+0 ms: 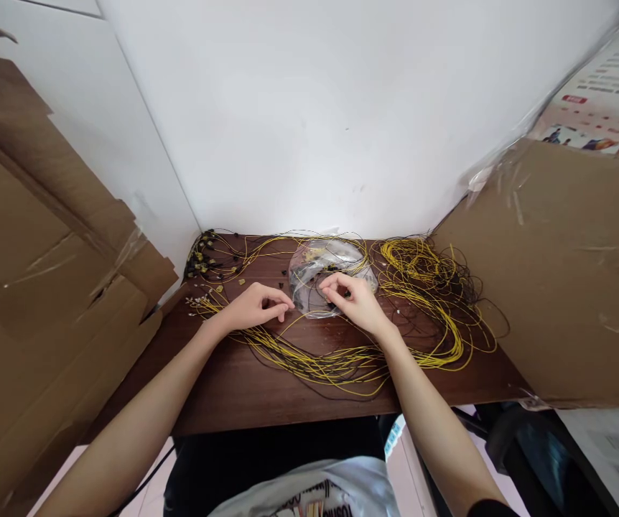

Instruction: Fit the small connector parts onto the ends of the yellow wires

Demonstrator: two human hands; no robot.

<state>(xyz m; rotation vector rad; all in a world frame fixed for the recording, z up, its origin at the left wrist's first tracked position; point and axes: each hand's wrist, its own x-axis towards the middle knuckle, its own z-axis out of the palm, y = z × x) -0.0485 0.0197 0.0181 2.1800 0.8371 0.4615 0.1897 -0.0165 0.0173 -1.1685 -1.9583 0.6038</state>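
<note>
My left hand [258,305] hovers over the left part of the wire bundle, thumb and index finger closed in a pinch. My right hand [357,301] is above the clear plastic bag [306,296], its thumb and index fingertips also pinched together. Whatever lies between the fingertips of either hand is too small to make out. Small black and yellow pieces show in the bag. Beneath both arms, a long bundle of yellow and black wires [314,365] curves across the brown table [266,409]. Pale tips show at the bundle's left end.
Black and yellow connectors [205,258] cluster at the back left corner. A tangled coil of wires [411,262] lies at the back right. Cardboard panels [45,309] flank the table, and a white wall [309,122] closes the back. Below the edge is a printed white bag [331,488].
</note>
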